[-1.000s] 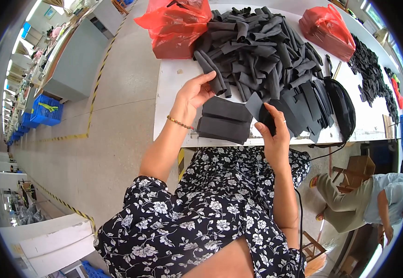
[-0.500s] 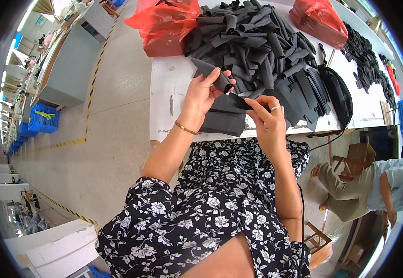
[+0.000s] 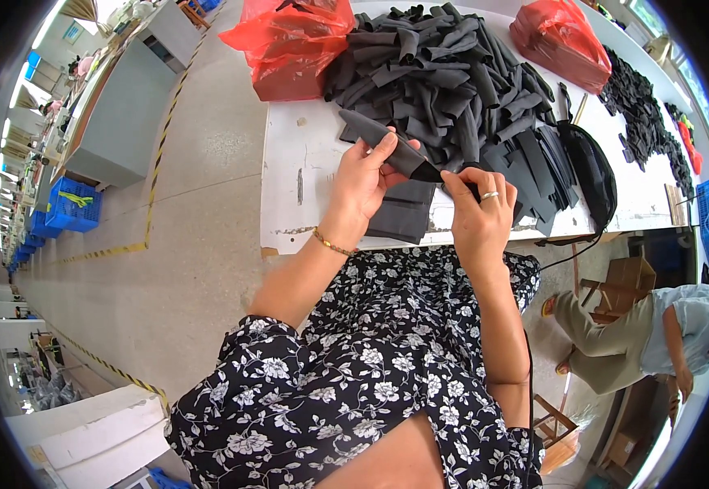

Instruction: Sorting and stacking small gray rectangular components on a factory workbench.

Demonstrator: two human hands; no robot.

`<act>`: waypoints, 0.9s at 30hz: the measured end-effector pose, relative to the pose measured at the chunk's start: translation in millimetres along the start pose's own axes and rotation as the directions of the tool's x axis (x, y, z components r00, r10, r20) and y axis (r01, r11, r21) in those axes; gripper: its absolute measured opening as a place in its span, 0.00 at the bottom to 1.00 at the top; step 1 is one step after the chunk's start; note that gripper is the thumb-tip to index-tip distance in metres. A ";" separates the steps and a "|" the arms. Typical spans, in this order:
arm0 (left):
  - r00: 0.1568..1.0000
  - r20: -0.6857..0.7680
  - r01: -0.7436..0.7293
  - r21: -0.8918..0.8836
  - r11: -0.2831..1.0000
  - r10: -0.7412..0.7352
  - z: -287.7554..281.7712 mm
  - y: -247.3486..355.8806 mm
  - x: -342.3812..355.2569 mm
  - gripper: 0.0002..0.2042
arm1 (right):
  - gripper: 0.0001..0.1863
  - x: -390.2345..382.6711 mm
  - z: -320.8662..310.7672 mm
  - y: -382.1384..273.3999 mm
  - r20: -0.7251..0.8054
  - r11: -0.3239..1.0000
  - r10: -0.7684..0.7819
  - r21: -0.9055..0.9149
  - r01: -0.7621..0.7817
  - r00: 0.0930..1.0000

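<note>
Between my two hands stretches a dark grey fabric piece (image 3: 410, 161), folded into a narrow tube-like strip with a blacker end. My left hand (image 3: 368, 175) is closed around its middle, thumb on top. The strip's dark right end is pinched in the fingers of my right hand (image 3: 483, 213), which wears a ring. Just beyond my hands lies a big loose heap of similar dark grey fabric pieces (image 3: 444, 73). A flat stack of dark fabric (image 3: 401, 218) lies under my hands at the table's near edge.
The white table (image 3: 289, 175) bears red plastic bags (image 3: 289, 57) at far left and a second red bag (image 3: 562, 49) at far right. Right of my hands are fanned flat dark pieces (image 3: 529, 175) and a black pouch (image 3: 590, 175). Another person (image 3: 647, 334) is at right.
The strip has turned and now runs down to the right between both hands. My left hand has shifted slightly right and down; my right hand has dropped slightly.
</note>
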State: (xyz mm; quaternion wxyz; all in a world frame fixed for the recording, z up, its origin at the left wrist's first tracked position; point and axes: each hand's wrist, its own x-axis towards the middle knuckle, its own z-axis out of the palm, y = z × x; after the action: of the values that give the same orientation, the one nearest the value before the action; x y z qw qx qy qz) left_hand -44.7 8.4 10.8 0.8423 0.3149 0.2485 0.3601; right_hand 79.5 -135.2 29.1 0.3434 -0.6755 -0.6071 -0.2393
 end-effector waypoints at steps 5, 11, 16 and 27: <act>0.976 -0.047 -0.212 0.014 0.977 0.212 32.6 -18.2 -22.7 0.19 | 0.19 1.7 5.9 -12.5 -0.072 0.999 0.036 -0.029 -0.038 0.997; 0.926 0.204 -0.281 -0.188 0.941 0.317 38.9 -19.4 -29.1 0.17 | 0.32 -2.2 8.4 -26.3 -0.003 0.963 0.108 0.247 -0.104 0.994; 0.889 0.347 -0.279 -0.109 0.954 0.299 24.2 -19.1 -14.1 0.14 | 0.28 -25.3 -1.8 -17.1 0.124 0.934 0.169 0.296 -0.200 0.978; 0.946 0.226 -0.188 -0.196 0.962 0.231 19.4 -29.1 -21.4 0.14 | 0.21 -16.6 0.0 -18.0 0.218 0.924 0.078 0.352 -0.153 0.973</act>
State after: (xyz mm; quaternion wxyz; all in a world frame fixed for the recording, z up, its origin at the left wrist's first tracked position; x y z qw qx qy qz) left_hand -32.3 -30.6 7.4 0.8475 0.3080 0.0747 0.4257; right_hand 59.2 -145.6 19.9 0.4139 -0.6549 -0.6314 -0.0322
